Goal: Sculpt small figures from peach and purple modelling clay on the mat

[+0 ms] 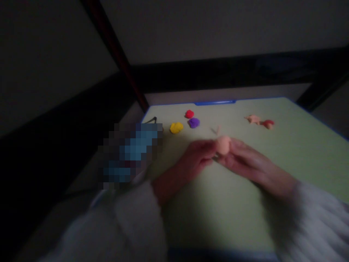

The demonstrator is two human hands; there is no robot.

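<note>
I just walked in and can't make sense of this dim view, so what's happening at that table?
A person holds a smooth, rounded peach-coloured lump between the left hand and right hand, just above a pale green table. Farther back lie soft-looking red, purple and yellow lumps. To the right sit small peach and red-and-peach pieces.

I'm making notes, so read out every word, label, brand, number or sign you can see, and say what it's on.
No text can be read anywhere.
Smooth peach ball: none visible.
Pale green, blue-edged tabletop: none visible.
Pixelated light-blue area at left: too blurred to tell.
</note>
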